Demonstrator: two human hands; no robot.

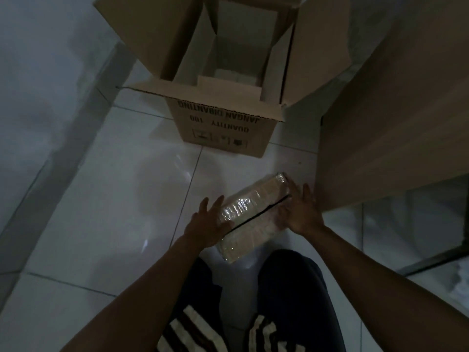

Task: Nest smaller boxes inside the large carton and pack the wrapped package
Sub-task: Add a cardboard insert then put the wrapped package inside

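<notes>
A large brown carton stands open on the white tiled floor ahead of me, its flaps spread outward. A smaller open box sits nested inside it, and something pale shows at its bottom. Nearer to me lies the wrapped package, a long tan bundle in clear plastic with a black band across it. My left hand presses against its left side with fingers spread. My right hand holds its right side. The package sits just above my knees, between both palms.
A tall wooden cabinet panel rises on the right, close to the carton and the package. A white wall runs along the left. White floor tiles stretch between the wall and me. My dark trousers and striped cloth fill the bottom.
</notes>
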